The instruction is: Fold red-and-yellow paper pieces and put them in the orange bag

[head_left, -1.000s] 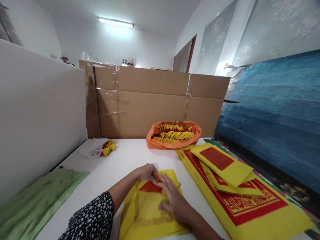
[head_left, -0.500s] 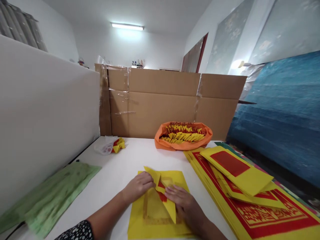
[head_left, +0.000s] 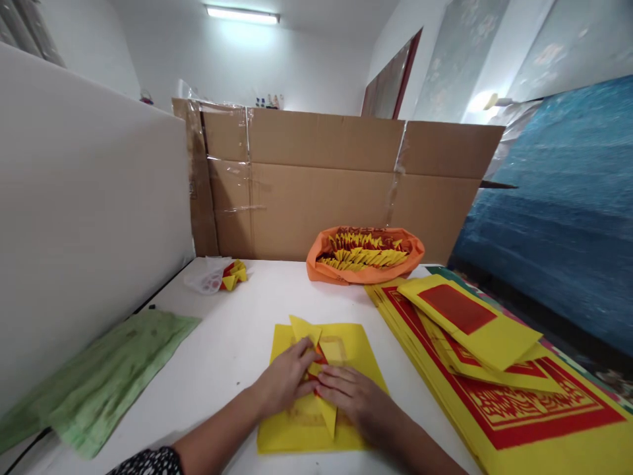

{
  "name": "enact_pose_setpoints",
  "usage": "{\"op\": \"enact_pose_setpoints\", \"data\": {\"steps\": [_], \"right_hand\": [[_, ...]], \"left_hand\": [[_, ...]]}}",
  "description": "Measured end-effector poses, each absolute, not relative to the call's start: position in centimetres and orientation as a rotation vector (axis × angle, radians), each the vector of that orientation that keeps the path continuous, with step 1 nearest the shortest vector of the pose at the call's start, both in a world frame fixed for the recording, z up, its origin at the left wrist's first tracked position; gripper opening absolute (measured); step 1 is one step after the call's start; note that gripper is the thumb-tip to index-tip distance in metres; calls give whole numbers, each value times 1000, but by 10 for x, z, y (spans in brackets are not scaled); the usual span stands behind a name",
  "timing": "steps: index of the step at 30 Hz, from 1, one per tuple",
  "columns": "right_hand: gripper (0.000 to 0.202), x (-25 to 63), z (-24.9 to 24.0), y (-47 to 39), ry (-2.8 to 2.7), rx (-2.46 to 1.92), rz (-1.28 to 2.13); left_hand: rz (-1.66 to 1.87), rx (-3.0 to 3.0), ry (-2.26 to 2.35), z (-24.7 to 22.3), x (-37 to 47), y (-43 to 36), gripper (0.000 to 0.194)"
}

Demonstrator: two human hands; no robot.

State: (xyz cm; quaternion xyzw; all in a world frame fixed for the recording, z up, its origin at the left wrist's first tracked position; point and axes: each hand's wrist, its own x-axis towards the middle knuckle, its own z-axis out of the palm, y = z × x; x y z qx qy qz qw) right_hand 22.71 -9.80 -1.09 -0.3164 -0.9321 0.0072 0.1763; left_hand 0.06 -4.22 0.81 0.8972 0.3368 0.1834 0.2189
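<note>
Pointed at both ends, a folded yellow-and-red paper (head_left: 328,419) lies slantwise on top of flat yellow sheets (head_left: 363,343). My left hand (head_left: 285,377) has its fingers and thumb closed around the middle of the fold, covering part of it. From the right, my right hand (head_left: 357,400) presses its closed fingers on the paper's middle, close to the left fingertips. A red strip shows between the two hands. The right thumb is hidden beneath that hand.
An orange bag (head_left: 326,272) full of folded yellow-red pieces stands before a cardboard panel (head_left: 316,191). Large yellow-red sheets (head_left: 524,432) are stacked at right, with folded ones (head_left: 462,320) on top. A green cloth (head_left: 119,369) and a plastic bag (head_left: 205,276) with folded pieces lie at left.
My left hand has moved down and right onto the middle of the folded paper, nearer my right hand. The paper looks narrower and more upright. The camera view has tipped slightly downward.
</note>
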Motion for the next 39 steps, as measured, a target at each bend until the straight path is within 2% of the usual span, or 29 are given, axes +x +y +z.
{"op": "enact_pose_setpoints", "data": {"steps": [2, 6, 11, 13, 17, 19, 24, 31, 35, 39], "right_hand": [[36, 226, -12, -99, -2602, -848, 92], [29, 225, -14, -100, -2457, -847, 352], [11, 215, -4, -88, -2117, -1181, 673], [10, 210, -1, -79, -2027, -1284, 759], [15, 201, 0, -64, -1953, -1302, 898], [15, 200, -1, -62, -1962, -1270, 923], [13, 207, -4, -65, -1935, -1218, 1085], [10, 213, -3, -67, -1881, -1227, 1174], [12, 207, -1, -67, -1899, -1298, 1084], [13, 199, -3, -64, -1895, -1351, 985]], "left_hand": [[457, 2524, 887, 6, 1, -47, 45], [279, 2536, 822, 3, -6, -44, 67], [218, 2438, 692, 9, -15, -36, 92], [267, 2355, 683, 12, -14, -34, 87], [540, 2084, 828, 14, -4, -28, 29], [611, 2023, 851, 13, -2, -26, 25], [471, 2128, 630, 19, -11, -22, 8], [495, 2256, 876, 24, 3, -38, 33], [439, 2303, 816, 27, 2, -40, 39], [444, 2226, 703, 28, -8, -30, 55]]}}
